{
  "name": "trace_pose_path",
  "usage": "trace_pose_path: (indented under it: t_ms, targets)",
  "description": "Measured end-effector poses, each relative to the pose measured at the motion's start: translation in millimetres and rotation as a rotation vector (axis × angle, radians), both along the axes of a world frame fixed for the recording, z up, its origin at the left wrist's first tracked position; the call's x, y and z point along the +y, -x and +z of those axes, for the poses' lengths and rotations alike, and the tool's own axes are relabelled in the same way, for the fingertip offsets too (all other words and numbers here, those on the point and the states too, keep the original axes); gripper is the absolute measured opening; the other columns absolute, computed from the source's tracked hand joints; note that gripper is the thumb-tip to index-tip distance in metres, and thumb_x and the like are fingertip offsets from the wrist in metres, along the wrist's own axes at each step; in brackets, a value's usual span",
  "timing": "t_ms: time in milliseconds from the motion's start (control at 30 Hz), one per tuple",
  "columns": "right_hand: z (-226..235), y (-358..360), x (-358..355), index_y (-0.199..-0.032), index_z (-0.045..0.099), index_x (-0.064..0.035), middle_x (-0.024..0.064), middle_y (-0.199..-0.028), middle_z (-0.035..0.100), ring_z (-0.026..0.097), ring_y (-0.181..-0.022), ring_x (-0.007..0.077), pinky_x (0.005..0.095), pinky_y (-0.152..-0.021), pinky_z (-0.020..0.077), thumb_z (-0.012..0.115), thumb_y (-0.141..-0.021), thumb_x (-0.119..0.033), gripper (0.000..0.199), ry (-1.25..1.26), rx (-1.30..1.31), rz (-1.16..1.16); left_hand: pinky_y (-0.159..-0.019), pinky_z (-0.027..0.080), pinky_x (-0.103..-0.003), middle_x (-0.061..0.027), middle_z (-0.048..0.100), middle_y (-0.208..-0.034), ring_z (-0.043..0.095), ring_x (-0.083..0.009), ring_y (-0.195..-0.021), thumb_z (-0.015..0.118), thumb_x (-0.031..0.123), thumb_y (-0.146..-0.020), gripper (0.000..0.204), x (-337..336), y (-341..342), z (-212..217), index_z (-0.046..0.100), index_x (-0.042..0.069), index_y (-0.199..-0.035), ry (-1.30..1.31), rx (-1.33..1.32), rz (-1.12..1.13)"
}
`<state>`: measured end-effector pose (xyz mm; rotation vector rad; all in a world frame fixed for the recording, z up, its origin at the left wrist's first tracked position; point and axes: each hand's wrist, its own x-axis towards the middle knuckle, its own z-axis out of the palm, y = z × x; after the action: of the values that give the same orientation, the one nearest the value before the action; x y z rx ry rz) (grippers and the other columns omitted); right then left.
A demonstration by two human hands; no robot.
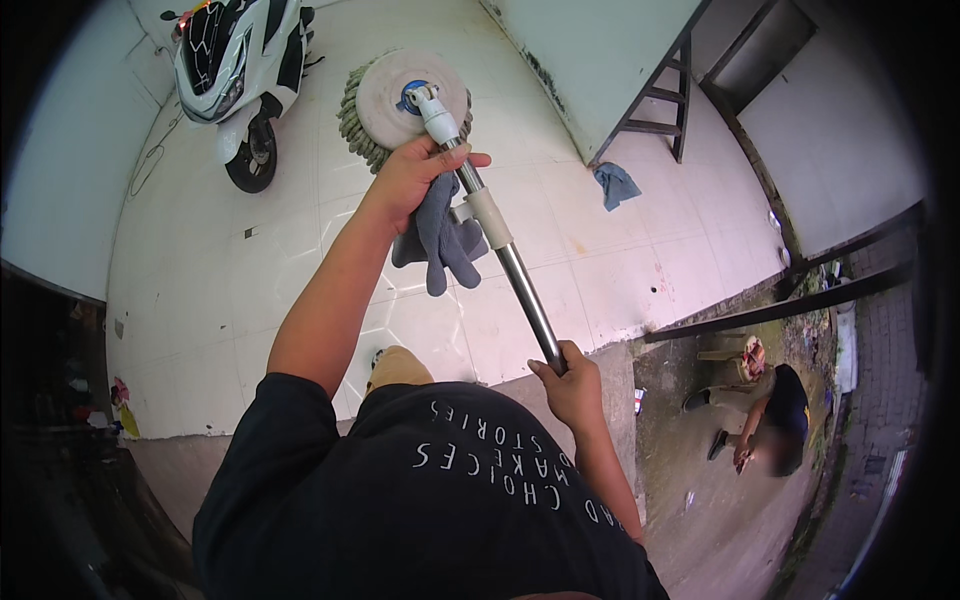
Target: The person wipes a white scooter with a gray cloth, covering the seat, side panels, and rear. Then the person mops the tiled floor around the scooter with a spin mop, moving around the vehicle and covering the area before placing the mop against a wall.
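Note:
A mop (527,295) with a metal pole slants up across the view in front of me. Its round whitish head (382,105) has a grey-green yarn fringe and a blue centre joint, and is tilted up with its top plate facing me. My left hand (420,175) grips the pole just below the white joint. Grey gloves (440,235) hang beneath that hand, beside the beige sleeve on the pole; how they are held is hidden. Lower down, my right hand (573,388) is closed round the pole's near end.
A white scooter (240,75) stands on the pale tiled floor (290,270) at the far left. To the right lie a blue cloth (616,186) and a dark ladder (668,110) leaning by a white panel. Beyond the floor's edge a person (785,415) bends near a wooden stool (728,350).

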<state>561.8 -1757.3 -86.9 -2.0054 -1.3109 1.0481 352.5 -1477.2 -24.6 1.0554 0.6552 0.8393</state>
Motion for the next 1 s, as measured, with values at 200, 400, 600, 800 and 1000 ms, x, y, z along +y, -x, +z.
trace_pose_path:
  t_ms: [200,400,600,800,1000]
  targets:
    - [8.9,-23.9,40.1,-0.14,0.04,0.0035,0.0137,-0.083,0.065,0.059,-0.06,0.0153,0.0274,-0.054,0.0485,0.069,-0.09,-0.024,0.064,0.243,0.869,0.138,-0.082,0.049,-0.027,-0.0072,0.072,-0.103,0.06,-0.0117,-0.086,0.068,0.022,-0.093,0.028,0.5,32.3,-6.7,0.061,0.002,-0.112,0.028,-0.027,0.038]
    - [-7.6,44.7,94.9,-0.123,0.056,-0.0007,0.0058,-0.082,0.065,0.055,-0.068,0.0126,0.0293,-0.062,0.0474,0.08,-0.081,-0.017,0.051,-0.201,-0.107,-0.002,-0.084,0.047,-0.028,-0.0075,0.072,-0.098,0.062,-0.0126,-0.092,0.071,0.023,-0.091,0.03,8.3,62.5,-21.7,0.062,0.003,-0.112,0.005,0.075,0.209]
    - [18.3,75.2,123.0,-0.111,0.063,-0.0001,0.004,-0.076,0.065,0.053,-0.06,0.0085,0.025,-0.053,0.044,0.074,-0.087,-0.012,0.029,0.042,0.684,0.112,-0.089,0.047,-0.029,-0.0091,0.073,-0.1,0.062,-0.0121,-0.096,0.069,0.021,-0.092,0.029,21.3,122.6,-31.4,0.06,0.003,-0.113,0.031,0.028,0.158]
    - [19.9,137.0,148.1,-0.109,0.058,0.0013,0.0024,-0.071,0.055,0.049,-0.05,0.0064,0.0226,-0.044,0.0385,0.075,-0.087,-0.01,0.03,-0.02,0.197,0.167,-0.086,0.048,-0.029,-0.0079,0.072,-0.102,0.061,-0.0121,-0.092,0.071,0.023,-0.091,0.029,42.5,162.9,-41.2,0.062,0.004,-0.11,0.168,-0.024,0.234]
    - [25.4,144.2,169.1,-0.117,0.058,0.0008,0.003,-0.067,0.054,0.046,-0.045,0.0078,0.0226,-0.043,0.0371,0.06,-0.098,-0.015,0.025,0.156,0.811,0.237,-0.085,0.05,-0.029,-0.0088,0.072,-0.102,0.063,-0.0123,-0.094,0.065,0.024,-0.096,0.029,53.4,182.5,-44.4,0.058,0.003,-0.115,0.132,-0.106,0.161]
